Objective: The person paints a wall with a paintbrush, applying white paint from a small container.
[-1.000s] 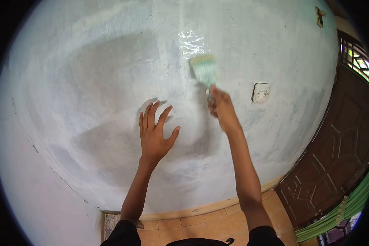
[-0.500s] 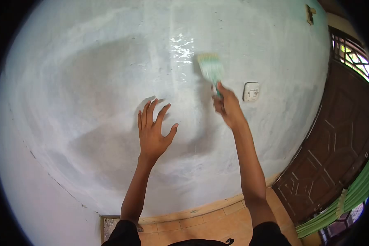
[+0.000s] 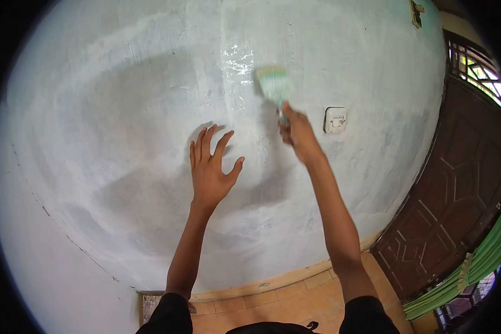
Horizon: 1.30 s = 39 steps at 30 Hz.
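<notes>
My right hand (image 3: pixel 299 132) is closed round the handle of a wide paintbrush (image 3: pixel 275 83), pale green with yellowish bristles and blurred by motion. The bristles point up at the wall (image 3: pixel 317 61), just right of a wet, shiny patch (image 3: pixel 238 64). My left hand (image 3: pixel 210 172) is lower and to the left, fingers spread and fingertips close to the wall surface, holding nothing. Both hands cast shadows on the pale, patchily coated wall.
A white wall switch (image 3: pixel 335 119) sits right of my right hand. Further right are a dark brown panelled door (image 3: pixel 445 189) and a green curtain (image 3: pixel 467 278). A small fixture (image 3: pixel 416 14) is mounted high on the right. Orange floor tiles (image 3: pixel 261 299) run along the wall's base.
The paintbrush and my right hand have shifted slightly up and left in view. My left hand stays spread near the wall, a little higher in view.
</notes>
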Available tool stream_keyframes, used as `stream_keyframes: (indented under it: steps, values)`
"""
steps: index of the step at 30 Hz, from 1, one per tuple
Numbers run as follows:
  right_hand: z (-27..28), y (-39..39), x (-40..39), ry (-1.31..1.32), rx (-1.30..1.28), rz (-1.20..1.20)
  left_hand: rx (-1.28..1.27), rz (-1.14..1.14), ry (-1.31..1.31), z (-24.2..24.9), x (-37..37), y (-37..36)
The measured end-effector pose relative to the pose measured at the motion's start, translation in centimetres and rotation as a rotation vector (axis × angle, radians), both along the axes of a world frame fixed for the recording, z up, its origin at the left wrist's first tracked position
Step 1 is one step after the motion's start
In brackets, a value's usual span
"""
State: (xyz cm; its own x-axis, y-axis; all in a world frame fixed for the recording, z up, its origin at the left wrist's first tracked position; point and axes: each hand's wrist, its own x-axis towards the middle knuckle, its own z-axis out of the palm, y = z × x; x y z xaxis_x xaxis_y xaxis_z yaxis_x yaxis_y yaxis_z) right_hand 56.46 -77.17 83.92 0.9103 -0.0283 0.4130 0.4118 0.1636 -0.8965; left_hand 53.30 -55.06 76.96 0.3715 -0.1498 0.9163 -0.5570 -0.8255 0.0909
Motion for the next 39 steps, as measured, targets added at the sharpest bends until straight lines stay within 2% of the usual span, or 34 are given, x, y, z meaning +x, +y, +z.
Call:
stream_keyframes:
  steps: [1,4,7,9,11,13,17,19,22,26,29,32,35,39]
  values:
    - [2.0,0.0,0.3,-0.096,0.012,0.045,-0.003,-0.009,-0.016,0.4,0.1,-0.4]
    - [5.5,-0.1,2.4,-0.101,-0.003,0.068,-0.029,-0.014,-0.045,1.2,-0.2,-1.8]
    - [1.1,0.3,3.1,-0.107,-0.055,0.046,-0.042,-0.034,-0.06,1.3,-0.3,-1.9]
    - [-3.1,0.5,1.7,0.019,-0.075,0.014,-0.042,-0.035,-0.063,1.0,-0.4,-1.7]
    - [-4.1,0.6,0.2,0.058,-0.111,0.005,-0.036,-0.022,-0.07,1.0,-0.5,-1.6]
    - [-3.2,0.5,-0.6,0.022,-0.142,-0.03,-0.043,-0.033,-0.092,1.5,-0.3,-1.7]
    - [5.6,0.5,2.2,-0.231,-0.139,0.014,-0.043,-0.002,-0.124,2.3,-0.2,-2.6]
    - [7.4,1.0,3.3,-0.205,-0.083,0.002,-0.033,0.005,-0.08,2.4,-0.1,-2.6]
    - [4.2,1.1,4.1,-0.127,-0.1,0.0,-0.031,0.034,-0.06,2.1,-0.1,-1.9]
    - [-1.7,0.9,0.5,0.068,-0.079,0.032,-0.063,0.037,-0.114,1.9,-0.1,-1.0]
    - [-0.7,0.2,0.5,-0.031,-0.073,0.087,-0.05,0.085,-0.14,2.1,0.0,-0.8]
    - [3.7,0.4,2.4,-0.209,-0.032,0.129,-0.06,0.066,-0.157,2.6,0.3,-1.0]
    - [4.7,0.5,3.6,-0.164,0.002,0.18,-0.079,0.026,-0.151,2.8,0.5,-1.2]
    - [-1.0,0.9,1.1,0.052,-0.017,0.077,-0.043,0.037,-0.15,2.7,0.9,-1.1]
